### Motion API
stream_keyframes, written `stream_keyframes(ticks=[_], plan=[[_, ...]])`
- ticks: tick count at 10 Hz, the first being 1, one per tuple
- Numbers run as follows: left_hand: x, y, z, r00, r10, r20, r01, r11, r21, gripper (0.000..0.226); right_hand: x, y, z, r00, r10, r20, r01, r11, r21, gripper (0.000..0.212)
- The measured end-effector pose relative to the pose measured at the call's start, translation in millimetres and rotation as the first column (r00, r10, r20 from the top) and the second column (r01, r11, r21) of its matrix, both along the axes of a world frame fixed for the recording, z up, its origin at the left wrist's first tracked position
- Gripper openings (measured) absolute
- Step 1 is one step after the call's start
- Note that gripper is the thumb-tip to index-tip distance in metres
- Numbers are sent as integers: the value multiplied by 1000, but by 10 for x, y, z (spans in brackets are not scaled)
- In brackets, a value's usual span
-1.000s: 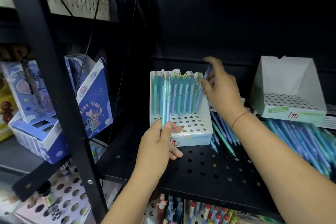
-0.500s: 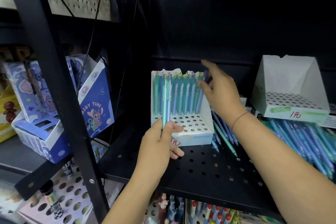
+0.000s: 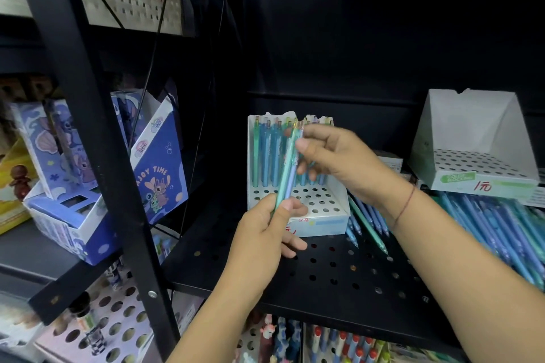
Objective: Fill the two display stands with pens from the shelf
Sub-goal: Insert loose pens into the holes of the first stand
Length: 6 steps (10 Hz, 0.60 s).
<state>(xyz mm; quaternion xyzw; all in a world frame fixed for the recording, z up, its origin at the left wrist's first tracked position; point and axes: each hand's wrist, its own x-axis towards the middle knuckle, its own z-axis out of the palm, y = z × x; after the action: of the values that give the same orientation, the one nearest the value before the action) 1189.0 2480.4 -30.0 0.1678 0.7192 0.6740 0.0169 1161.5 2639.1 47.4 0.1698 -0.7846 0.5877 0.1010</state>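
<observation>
Left hand curls round the lower ends of spare pens, keeping a supply ready; right hand pinches one pen's top, likely to extract it. Stand sits just behind the fingers, front holes vacant

Both forearms reach forward. The left hand grips the pens low, thumb up; the right hand pinches them near the top.
</observation>
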Motion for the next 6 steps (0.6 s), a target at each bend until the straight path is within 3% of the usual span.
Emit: stream_keyframes(ticks=[1,2,3,4,6], plan=[[-3,3,-5,1000,1,5,-1,1000,3,22,-1,-48,-18,999,36,-3,-36,997,-73,14],[-11,-6,-5,1000,15,16,-16,1000,26,23,-25,66,56,988,-128,-82,109,973,-204,14],[-15,-10,-9,1000,26,18,-27,999,30,25,-58,274,90,857,-439,-271,406,898,-171,20],[-16,-2,-16,999,31,9,-31,999,26,25,-87,372,30,713,-538,-449,589,808,-33,23],[-17,-8,-25,1000,27,9,-27,999,29,25,-125,316,-42,701,-502,-507,636,761,125,25]])
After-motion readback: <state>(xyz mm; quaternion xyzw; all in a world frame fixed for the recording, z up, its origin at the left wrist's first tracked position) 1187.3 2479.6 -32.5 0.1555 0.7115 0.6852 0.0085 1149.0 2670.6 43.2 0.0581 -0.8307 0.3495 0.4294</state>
